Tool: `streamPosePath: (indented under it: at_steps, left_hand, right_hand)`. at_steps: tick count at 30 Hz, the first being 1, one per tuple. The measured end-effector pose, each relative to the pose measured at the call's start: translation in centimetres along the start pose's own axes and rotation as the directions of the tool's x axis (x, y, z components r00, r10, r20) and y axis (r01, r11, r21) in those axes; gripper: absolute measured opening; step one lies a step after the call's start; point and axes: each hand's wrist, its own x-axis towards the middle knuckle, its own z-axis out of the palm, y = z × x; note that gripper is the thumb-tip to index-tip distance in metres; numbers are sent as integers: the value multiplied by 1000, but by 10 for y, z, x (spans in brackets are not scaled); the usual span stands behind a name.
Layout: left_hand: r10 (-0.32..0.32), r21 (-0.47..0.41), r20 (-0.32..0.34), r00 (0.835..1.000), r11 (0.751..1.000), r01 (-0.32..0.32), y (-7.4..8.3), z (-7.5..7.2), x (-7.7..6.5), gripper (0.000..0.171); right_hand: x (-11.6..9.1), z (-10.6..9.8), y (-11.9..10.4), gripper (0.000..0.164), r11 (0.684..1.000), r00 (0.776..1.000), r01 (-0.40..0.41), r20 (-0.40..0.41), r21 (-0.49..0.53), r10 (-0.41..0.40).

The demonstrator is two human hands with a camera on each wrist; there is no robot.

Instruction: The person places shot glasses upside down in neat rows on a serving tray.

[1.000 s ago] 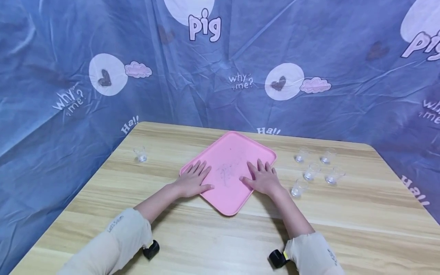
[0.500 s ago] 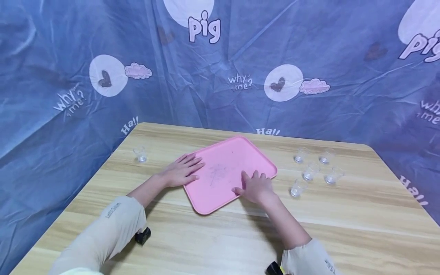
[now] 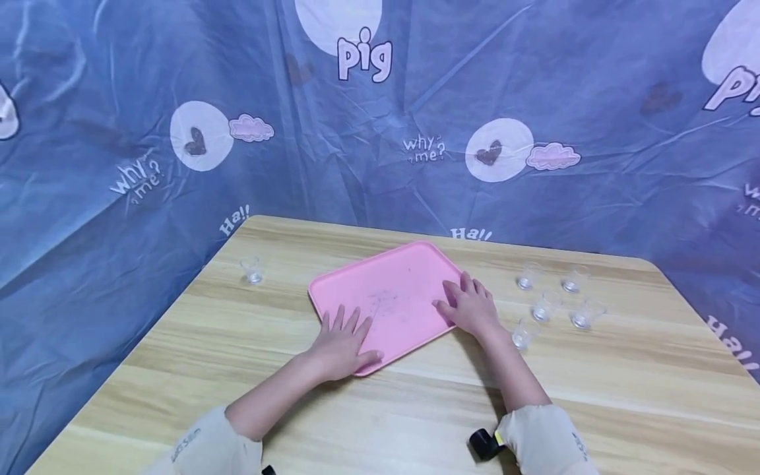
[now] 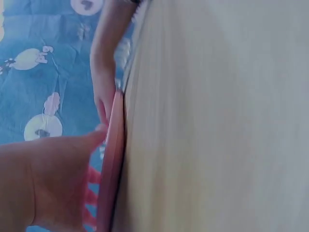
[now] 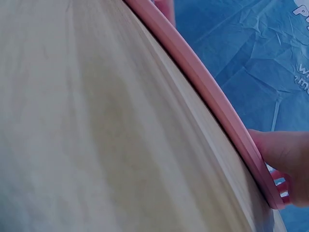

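left hand [image 3: 340,348], fingers spread, and right hand [image 3: 474,311] touch pink tray [image 3: 399,297].

Smooth, plastic-looking tray [image 3: 410,277], wood-grained table [image 3: 404,422] with a soft sheen, creased cloth backdrop [image 3: 380,178], clear glossy cups [image 3: 581,319]

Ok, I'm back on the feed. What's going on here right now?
A person is handling a pink tray that lies askew on the wooden table. Their left hand rests over its near left edge, and their right hand over its right edge. Five small clear cups stand off to the right and a single cup to the left, none of them on the tray.
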Motion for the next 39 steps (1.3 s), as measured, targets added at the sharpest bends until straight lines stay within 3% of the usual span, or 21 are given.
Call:
streamPosePath:
  at_steps: [5, 12, 18, 23, 26, 30, 34, 36, 39]
  left_hand:
    - [10, 42, 28, 1000, 999, -11, -3, 7, 1, 74]
    - [152, 31, 9, 988, 988, -152, -52, -1, 17, 74]
    - [302, 13, -62, 951, 953, -302, -95, -10, 32, 68]
    - [372, -15, -91, 924, 927, -375, -112, -17, 37, 69]
    - [348, 9, -98, 932, 937, -349, -116, -22, 39, 68]
    - [259, 157, -142, 955, 959, -236, -122, -32, 45, 61]
    - [183, 283, -200, 963, 951, -122, -127, -44, 55, 59]
    - [148, 262, -222, 964, 961, -87, -128, -45, 57, 61]
    - [77, 103, -221, 972, 993, -56, -123, -39, 55, 67]
  right_hand:
    - [-4, 0, -2, 62, 999, 1000, -9, 4, -47, 9]
    - [-14, -2, -18, 63, 987, 999, -27, 19, -156, 30]
    - [-26, -2, -36, 55, 974, 1000, -30, -7, -225, 29]
    - [-34, -5, -49, 48, 968, 998, -46, 21, -247, 53]
    - [-32, -5, -49, 42, 974, 998, -65, -7, -216, 65]
    - [-23, -2, -38, 36, 990, 991, -90, -106, -107, 79]
    - [-14, 5, -24, 44, 996, 988, -84, -130, -41, 78]
    - [-11, 8, -19, 50, 997, 991, -69, -117, -26, 66]
    - [-9, 10, -15, 56, 999, 995, -48, -92, -7, 47]
